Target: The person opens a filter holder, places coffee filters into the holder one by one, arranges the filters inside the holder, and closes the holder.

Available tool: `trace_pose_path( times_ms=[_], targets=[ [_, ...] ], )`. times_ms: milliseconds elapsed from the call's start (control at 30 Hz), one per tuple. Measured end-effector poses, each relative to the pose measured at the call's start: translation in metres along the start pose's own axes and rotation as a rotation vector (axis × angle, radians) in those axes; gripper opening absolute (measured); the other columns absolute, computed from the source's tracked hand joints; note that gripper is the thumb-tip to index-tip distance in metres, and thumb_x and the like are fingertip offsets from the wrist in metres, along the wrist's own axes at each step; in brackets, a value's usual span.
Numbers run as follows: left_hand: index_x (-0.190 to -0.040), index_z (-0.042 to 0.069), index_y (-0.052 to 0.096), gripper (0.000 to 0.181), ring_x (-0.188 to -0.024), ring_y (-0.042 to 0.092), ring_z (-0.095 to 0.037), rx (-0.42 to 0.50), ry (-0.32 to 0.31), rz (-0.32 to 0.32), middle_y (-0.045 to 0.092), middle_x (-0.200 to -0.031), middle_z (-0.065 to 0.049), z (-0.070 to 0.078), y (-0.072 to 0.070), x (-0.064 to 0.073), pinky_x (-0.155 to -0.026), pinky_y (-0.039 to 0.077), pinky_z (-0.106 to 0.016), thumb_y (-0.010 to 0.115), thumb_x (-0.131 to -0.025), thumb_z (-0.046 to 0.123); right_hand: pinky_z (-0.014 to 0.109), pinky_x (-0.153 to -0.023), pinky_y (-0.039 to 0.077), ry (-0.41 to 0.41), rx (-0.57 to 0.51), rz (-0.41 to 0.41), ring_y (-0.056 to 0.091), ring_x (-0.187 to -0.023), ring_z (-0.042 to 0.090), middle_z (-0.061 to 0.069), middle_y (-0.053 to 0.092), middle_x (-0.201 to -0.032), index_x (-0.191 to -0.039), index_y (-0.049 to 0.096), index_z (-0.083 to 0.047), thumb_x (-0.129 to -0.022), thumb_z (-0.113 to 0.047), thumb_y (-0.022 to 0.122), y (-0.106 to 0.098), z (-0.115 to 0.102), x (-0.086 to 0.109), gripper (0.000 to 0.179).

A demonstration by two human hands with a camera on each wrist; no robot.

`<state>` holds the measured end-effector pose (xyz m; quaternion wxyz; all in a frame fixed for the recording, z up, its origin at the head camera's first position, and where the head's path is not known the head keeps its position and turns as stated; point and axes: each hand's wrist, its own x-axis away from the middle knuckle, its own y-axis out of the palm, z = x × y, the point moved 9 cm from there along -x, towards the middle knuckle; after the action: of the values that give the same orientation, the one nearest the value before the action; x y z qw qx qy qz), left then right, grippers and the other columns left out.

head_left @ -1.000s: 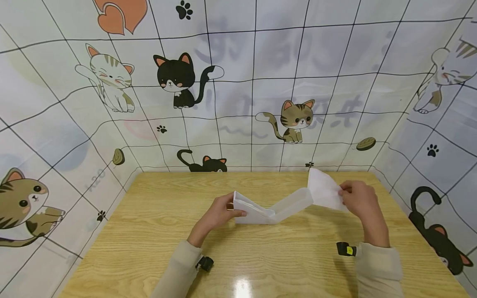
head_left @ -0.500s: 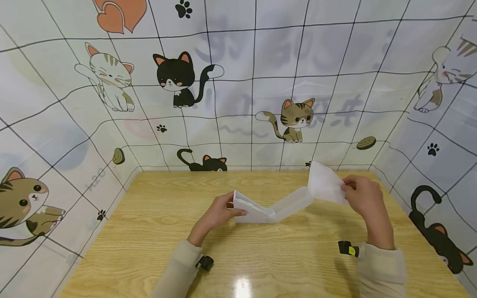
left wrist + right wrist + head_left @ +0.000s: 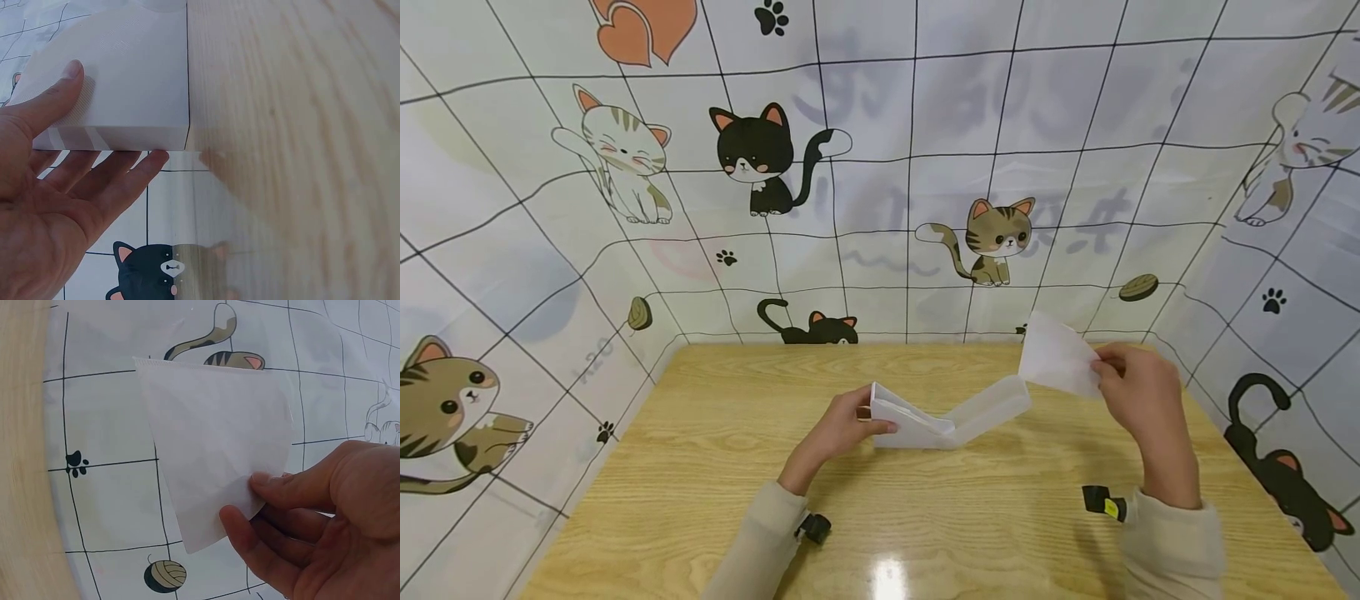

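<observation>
A white, grid-lined cartoon-cat wall covering (image 3: 865, 117) bears faint, illegible grey lettering. On the pale wood-grain table (image 3: 745, 387), the left hand (image 3: 837, 433) grips a white rectangular open-lidded box (image 3: 913, 433); beyond its lid, the right hand (image 3: 1142, 392) pinches a thin white papery pouch (image 3: 1056, 358).

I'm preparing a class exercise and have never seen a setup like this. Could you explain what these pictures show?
There is no robot here, just a person's bare left hand and right hand. The wide picture comes from a camera worn on the head. The close-ups come from the left wrist camera and right wrist camera, each facing its own hand. On the wooden table lies an open white box, gripped at one end by the left hand. The right hand pinches a thin white sheet, perhaps paper, in the air.
</observation>
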<state>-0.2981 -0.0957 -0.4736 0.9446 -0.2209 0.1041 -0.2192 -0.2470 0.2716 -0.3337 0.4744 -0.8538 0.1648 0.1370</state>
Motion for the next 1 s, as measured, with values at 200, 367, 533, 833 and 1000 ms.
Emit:
trace_pose_path(
  times_ms=[200, 367, 533, 833, 1000],
  targets=[
    [-0.121, 0.012, 0.068, 0.034, -0.106, 0.075, -0.028, 0.003, 0.003, 0.003, 0.074, -0.117, -0.010, 0.000, -0.001, 0.000, -0.085, 0.063, -0.036, 0.081, -0.090, 0.018, 0.049, -0.075, 0.047, 0.016, -0.016, 0.012, 0.070, -0.089, 0.044, 0.029, 0.075, -0.107, -0.119, 0.071, 0.006, -0.104, -0.010, 0.060, -0.006, -0.006, 0.003, 0.025],
    [-0.122, 0.012, 0.068, 0.035, -0.106, 0.075, -0.028, 0.007, 0.002, 0.002, 0.074, -0.118, -0.010, 0.001, -0.001, 0.001, -0.085, 0.063, -0.036, 0.081, -0.091, 0.018, 0.052, -0.078, 0.045, 0.008, -0.026, 0.038, 0.072, -0.089, 0.044, 0.028, 0.076, -0.105, -0.118, 0.072, 0.006, -0.103, -0.009, 0.061, -0.009, -0.011, 0.003, 0.024],
    [-0.123, 0.013, 0.068, 0.035, -0.106, 0.075, -0.028, 0.005, -0.005, 0.001, 0.074, -0.118, -0.010, 0.001, -0.001, 0.001, -0.085, 0.063, -0.036, 0.081, -0.091, 0.018, 0.045, -0.072, 0.049, -0.014, -0.029, 0.058, 0.074, -0.086, 0.043, 0.028, 0.076, -0.102, -0.116, 0.072, 0.006, -0.102, -0.007, 0.062, -0.011, -0.018, 0.005, 0.022],
    [-0.123, 0.013, 0.068, 0.035, -0.106, 0.075, -0.028, 0.006, -0.002, -0.004, 0.074, -0.118, -0.010, 0.003, 0.000, 0.002, -0.085, 0.063, -0.034, 0.081, -0.091, 0.018, 0.023, -0.055, 0.045, -0.073, -0.043, 0.088, 0.075, -0.078, 0.039, 0.028, 0.076, -0.097, -0.112, 0.074, 0.006, -0.099, -0.005, 0.066, -0.014, -0.029, 0.007, 0.019],
    [-0.123, 0.013, 0.068, 0.035, -0.107, 0.074, -0.029, 0.007, 0.003, -0.006, 0.074, -0.119, -0.010, 0.004, 0.000, 0.002, -0.085, 0.063, -0.036, 0.080, -0.091, 0.019, 0.031, -0.055, 0.051, -0.107, -0.047, 0.097, 0.075, -0.075, 0.039, 0.028, 0.076, -0.096, -0.110, 0.074, 0.007, -0.098, -0.003, 0.068, -0.013, -0.036, 0.008, 0.017]
  ],
)
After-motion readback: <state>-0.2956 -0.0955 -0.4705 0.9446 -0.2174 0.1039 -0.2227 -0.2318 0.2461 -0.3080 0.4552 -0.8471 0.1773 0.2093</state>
